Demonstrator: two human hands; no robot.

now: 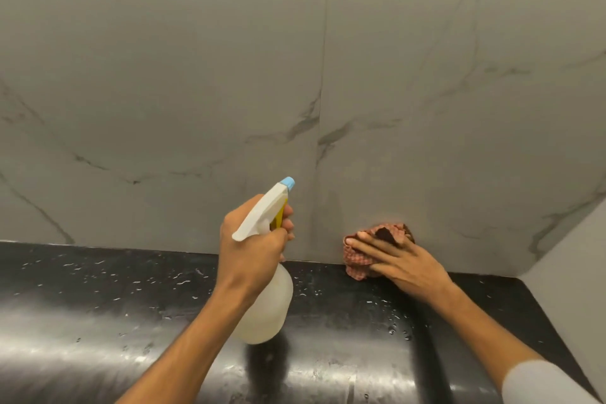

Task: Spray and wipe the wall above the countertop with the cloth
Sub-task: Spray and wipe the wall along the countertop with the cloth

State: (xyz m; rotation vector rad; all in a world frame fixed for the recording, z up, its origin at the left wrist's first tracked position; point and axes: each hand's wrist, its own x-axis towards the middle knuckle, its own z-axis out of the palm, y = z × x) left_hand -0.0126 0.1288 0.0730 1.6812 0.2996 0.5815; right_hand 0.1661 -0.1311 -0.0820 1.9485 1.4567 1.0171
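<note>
Head view: one spray bottle (266, 305) held; one cloth (360, 259) pressed on wall (196, 75).

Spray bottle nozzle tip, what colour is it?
Light blue, on the white spray bottle in the left hand; the head view shows it.

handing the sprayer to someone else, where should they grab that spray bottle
Probably the translucent body of the spray bottle, from below or its right side. The left hand already wraps the neck with fingers on the yellow trigger, so only the rounded lower body hangs free.
</note>
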